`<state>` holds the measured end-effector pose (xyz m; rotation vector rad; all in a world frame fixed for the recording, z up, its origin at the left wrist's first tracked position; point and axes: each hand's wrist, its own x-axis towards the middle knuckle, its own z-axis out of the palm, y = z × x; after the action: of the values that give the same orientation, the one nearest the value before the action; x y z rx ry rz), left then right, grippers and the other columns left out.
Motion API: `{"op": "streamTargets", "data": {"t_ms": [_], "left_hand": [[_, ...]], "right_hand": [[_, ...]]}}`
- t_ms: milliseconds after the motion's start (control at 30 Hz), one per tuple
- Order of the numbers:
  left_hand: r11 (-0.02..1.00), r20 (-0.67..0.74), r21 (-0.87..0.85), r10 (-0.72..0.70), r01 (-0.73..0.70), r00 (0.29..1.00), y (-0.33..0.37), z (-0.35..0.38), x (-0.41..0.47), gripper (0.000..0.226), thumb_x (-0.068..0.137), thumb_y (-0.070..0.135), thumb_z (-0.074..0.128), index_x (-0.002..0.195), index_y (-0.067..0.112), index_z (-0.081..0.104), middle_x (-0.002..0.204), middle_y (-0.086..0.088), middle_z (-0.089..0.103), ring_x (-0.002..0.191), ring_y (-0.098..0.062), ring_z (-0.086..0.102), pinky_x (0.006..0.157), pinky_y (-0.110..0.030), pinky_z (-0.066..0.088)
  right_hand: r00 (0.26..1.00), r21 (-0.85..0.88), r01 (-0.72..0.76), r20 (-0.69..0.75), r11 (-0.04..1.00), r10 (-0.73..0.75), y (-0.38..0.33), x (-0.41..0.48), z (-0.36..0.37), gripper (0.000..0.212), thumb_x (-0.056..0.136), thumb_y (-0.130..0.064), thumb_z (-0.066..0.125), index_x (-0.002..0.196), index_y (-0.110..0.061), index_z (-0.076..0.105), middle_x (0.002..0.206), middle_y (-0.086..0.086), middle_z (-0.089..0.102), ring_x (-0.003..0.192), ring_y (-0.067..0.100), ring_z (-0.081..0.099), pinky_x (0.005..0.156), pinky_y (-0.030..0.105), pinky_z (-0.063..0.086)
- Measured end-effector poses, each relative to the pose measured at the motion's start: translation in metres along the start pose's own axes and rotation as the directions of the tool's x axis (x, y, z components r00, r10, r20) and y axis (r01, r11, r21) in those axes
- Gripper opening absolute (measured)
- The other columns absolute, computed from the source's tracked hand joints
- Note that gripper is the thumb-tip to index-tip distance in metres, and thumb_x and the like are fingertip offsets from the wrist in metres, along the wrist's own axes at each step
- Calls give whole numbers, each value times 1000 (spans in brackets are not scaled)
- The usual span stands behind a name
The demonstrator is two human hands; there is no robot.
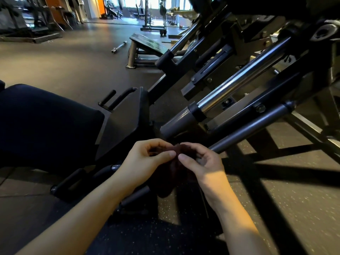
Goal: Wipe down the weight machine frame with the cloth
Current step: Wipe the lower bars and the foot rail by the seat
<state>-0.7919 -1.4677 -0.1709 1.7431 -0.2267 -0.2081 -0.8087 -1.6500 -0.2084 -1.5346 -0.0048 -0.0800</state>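
- The left hand (145,162) and right hand (202,164) meet in front of the body, thumb tips almost touching. Each pinches the top of the cloth (171,175) between thumb and curled fingers.
- The cloth is dark reddish-brown, bunched between the two palms and hanging below them. Its folds and lower edge merge with the shadow behind, so its full outline is hard to make out.
- It is held just beside the weight machine frame (248,129); whether it touches the frame cannot be told. The end of a grey tube shows just beyond the right hand's fingers.
- Above that tube a chrome rod (239,83) slopes up to the right, where the picture edge cuts the frame off.
- A black seat pad (46,122) lies to the left, partly out of view.
- On the speckled floor (294,208), well apart from the hands, lies a short bar (119,47).
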Motion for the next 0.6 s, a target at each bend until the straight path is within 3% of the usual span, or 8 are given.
{"op": "streamTargets", "data": {"t_ms": [67,167,233,300,367,433,500,600], "left_hand": [[996,-57,88,8,-3,998,0,1,5,14,90,26,75,104,24,75,95,1,77,86,-15,76,79,-38,64],[948,-332,315,150,-40,931,-3,-5,14,18,87,32,77,104,33,71,92,9,73,84,-3,70,77,-33,62],[928,-394,365,226,-73,891,-4,-12,20,31,89,32,75,119,35,67,104,15,68,93,-1,67,80,-29,60],[919,-344,375,261,-123,902,-4,-13,27,40,91,31,72,130,33,63,114,18,64,101,0,64,84,-26,56],[929,-297,341,253,-145,921,-3,-11,34,38,92,30,71,129,33,66,114,23,65,102,5,64,86,-22,55],[937,-276,322,231,-136,933,-5,-11,40,31,92,28,71,123,35,70,108,27,67,99,9,65,83,-19,56],[945,-288,304,212,-121,934,-8,-12,45,28,92,25,72,118,36,72,106,24,70,97,9,66,81,-19,56],[956,-315,270,202,-116,928,-9,-14,46,26,91,24,74,116,33,74,104,18,72,94,7,67,74,-13,55]], "right_hand": [[999,5,-19,-45,1000,20,-4,2,-1,19,87,-12,79,105,-18,75,99,7,77,98,25,73,93,52,58],[946,14,28,-324,1000,-22,-12,10,-1,15,82,-12,82,89,-22,74,87,5,75,89,25,72,86,48,60],[820,-54,106,-560,993,-118,-19,17,0,17,85,-14,80,88,-27,70,87,-2,72,85,16,71,80,39,60],[708,-159,116,-679,980,-194,-27,20,5,15,87,-20,79,97,-25,68,95,-5,69,91,11,68,80,24,58],[724,-154,84,-669,985,-166,-29,21,21,24,90,-22,75,111,-23,67,106,-8,66,97,5,64,70,2,48],[774,-150,63,-616,987,-143,-26,21,41,31,91,-19,73,119,-26,63,115,-13,63,104,1,62,72,-6,42],[795,-187,71,-582,980,-169,-20,18,54,33,91,-18,72,121,-27,62,120,-11,64,111,2,63,79,-3,46],[835,-198,36,-533,980,-139,-7,12,62,29,91,-18,73,118,-28,65,115,-8,69,109,4,66,87,15,57]]}}
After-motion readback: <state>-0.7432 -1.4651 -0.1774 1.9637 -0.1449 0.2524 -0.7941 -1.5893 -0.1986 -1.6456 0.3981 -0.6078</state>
